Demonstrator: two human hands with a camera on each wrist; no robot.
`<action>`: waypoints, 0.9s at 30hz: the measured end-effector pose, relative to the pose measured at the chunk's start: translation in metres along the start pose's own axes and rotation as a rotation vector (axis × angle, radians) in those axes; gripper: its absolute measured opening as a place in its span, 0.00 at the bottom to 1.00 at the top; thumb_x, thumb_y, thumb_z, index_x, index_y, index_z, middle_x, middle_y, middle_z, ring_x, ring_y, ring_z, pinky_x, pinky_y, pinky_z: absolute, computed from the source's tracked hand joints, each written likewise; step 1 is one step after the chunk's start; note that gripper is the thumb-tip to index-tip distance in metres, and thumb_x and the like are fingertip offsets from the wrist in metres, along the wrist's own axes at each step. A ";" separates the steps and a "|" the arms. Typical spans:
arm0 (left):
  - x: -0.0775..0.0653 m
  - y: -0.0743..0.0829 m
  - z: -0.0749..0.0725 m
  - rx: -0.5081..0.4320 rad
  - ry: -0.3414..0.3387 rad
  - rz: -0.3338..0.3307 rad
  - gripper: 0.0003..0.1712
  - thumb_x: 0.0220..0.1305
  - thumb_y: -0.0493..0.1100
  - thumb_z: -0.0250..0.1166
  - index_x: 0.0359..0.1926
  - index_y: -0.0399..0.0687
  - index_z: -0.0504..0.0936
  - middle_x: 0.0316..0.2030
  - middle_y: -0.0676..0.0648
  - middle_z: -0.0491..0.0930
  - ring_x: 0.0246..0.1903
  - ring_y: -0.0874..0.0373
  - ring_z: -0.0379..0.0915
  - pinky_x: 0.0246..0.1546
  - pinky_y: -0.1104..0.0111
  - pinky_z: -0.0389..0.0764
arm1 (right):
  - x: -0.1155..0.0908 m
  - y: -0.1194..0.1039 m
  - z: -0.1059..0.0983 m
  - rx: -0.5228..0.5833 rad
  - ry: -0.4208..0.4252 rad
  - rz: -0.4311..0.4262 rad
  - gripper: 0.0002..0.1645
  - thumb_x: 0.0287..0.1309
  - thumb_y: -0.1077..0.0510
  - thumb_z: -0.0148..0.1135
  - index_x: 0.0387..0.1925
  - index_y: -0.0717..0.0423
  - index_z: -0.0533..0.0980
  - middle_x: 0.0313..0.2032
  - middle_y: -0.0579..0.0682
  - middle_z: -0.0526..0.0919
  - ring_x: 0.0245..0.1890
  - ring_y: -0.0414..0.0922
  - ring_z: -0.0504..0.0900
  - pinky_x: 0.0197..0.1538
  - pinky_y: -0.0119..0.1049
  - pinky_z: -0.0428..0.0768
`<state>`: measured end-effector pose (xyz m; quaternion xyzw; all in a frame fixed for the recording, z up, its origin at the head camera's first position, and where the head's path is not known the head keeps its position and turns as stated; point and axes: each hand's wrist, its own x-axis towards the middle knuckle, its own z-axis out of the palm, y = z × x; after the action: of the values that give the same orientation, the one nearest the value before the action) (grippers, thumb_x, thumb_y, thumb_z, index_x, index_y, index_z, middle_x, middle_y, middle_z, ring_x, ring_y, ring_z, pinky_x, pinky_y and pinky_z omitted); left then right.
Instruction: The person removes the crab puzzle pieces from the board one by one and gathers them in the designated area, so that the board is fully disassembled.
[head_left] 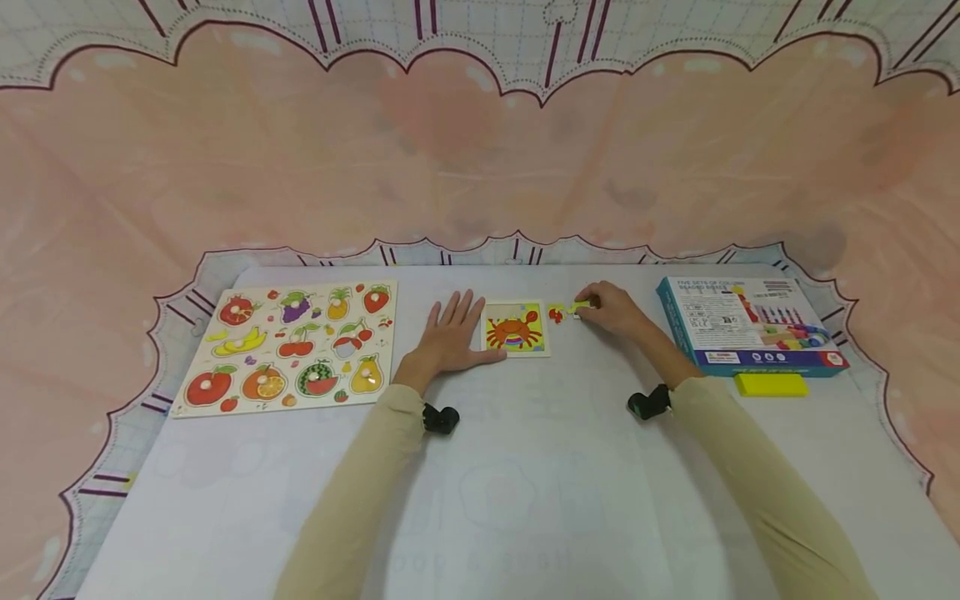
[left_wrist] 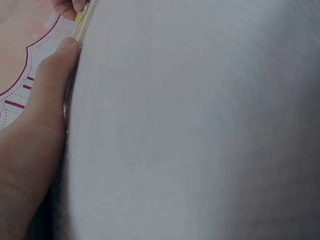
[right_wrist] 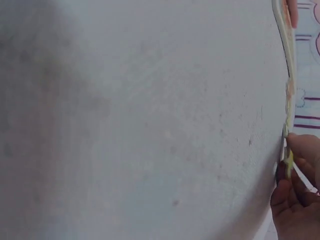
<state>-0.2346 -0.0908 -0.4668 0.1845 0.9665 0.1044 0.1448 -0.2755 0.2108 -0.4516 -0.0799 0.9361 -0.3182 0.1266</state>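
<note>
One yellow pc (right_wrist: 290, 161) is pinched btwn thumb & fingers of R hand (head_left: 613, 308) — L hand (head_left: 452, 340) fingers straight, apart, thumb at crab puzzle (head_left: 514, 332) edge.

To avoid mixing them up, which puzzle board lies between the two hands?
The small, square, pale-framed board with the orange crab picture. The large, cream, rectangular fruit-picture board lies outside, left of the left hand.

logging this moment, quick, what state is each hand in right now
Left hand: open, gripping nothing, thumb at the edge of the crab puzzle.
Right hand: closed, pinching a yellow piece.
</note>
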 end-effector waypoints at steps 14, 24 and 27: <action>0.000 -0.001 -0.001 -0.013 -0.007 -0.005 0.61 0.56 0.78 0.52 0.78 0.55 0.35 0.78 0.48 0.29 0.78 0.50 0.21 0.76 0.50 0.27 | -0.001 -0.016 -0.001 0.041 0.039 -0.063 0.17 0.67 0.57 0.57 0.53 0.59 0.76 0.48 0.57 0.72 0.48 0.52 0.70 0.49 0.40 0.75; -0.001 0.000 -0.002 -0.002 -0.010 -0.011 0.61 0.56 0.79 0.51 0.78 0.55 0.35 0.78 0.47 0.30 0.78 0.49 0.22 0.76 0.49 0.28 | 0.006 -0.040 0.029 0.074 -0.078 -0.220 0.19 0.63 0.55 0.62 0.54 0.55 0.80 0.48 0.57 0.72 0.48 0.51 0.71 0.51 0.41 0.74; -0.001 0.001 -0.003 0.000 -0.008 -0.011 0.61 0.56 0.79 0.51 0.78 0.54 0.36 0.78 0.46 0.30 0.78 0.49 0.22 0.76 0.48 0.28 | 0.007 -0.044 0.036 0.061 -0.084 -0.231 0.19 0.62 0.53 0.64 0.53 0.53 0.80 0.48 0.57 0.72 0.48 0.51 0.69 0.50 0.41 0.71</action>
<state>-0.2339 -0.0908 -0.4634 0.1798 0.9668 0.1029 0.1494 -0.2693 0.1539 -0.4528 -0.1963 0.9045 -0.3554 0.1304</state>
